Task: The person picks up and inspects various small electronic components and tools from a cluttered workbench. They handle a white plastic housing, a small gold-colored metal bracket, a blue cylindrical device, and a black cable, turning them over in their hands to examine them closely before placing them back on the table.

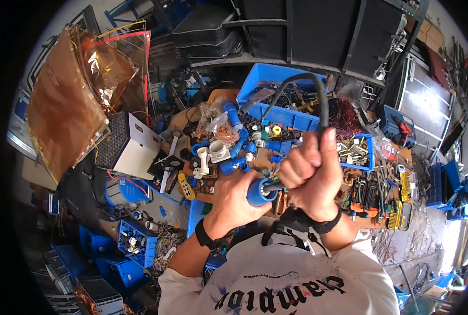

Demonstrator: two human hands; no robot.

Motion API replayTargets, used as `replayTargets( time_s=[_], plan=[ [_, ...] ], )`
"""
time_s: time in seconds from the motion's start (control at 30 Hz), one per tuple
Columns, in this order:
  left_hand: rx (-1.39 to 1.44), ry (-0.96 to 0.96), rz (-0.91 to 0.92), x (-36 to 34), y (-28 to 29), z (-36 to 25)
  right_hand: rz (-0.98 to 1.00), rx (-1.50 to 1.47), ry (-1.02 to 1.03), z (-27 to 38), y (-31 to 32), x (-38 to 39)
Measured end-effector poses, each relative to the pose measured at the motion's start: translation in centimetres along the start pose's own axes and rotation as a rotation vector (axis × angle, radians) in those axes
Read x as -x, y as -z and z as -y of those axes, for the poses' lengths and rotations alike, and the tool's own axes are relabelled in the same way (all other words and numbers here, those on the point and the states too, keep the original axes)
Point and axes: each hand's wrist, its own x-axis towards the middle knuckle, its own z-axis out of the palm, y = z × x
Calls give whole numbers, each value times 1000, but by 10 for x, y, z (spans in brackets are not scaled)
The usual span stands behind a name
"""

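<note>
My left hand (231,202) is wrapped round a blue cylindrical plug housing (262,193), its open end turned toward the right. From that opening a thick black cable (322,100) passes into my right hand (313,176), which grips it in a fist with the thumb up along it. Beyond the fist the cable rises, then bends over to the left above the bench. Where cable and housing meet, light-coloured parts show inside the rim, too small to name. Both hands are held above the near side of the cluttered workbench.
A large blue bin (297,122) of parts stands at the back. White pipe fittings (203,160) and a yellow remote control (185,186) lie on the left. A blue tray (371,152) of metal pieces and a yellow bit set (394,214) are on the right.
</note>
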Motion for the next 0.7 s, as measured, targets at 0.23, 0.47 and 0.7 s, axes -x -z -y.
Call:
replayTargets(
  time_s=[0.23,0.47,0.7],
  plan=[
    [78,-40,9,-3,3,-9,117,-45,100,4,-9,15],
    [72,32,35,2,-4,-16,24,122,48,-9,-5,18],
    [184,94,69,-4,-3,-15,3,16,-24,10,-3,3]
  ],
)
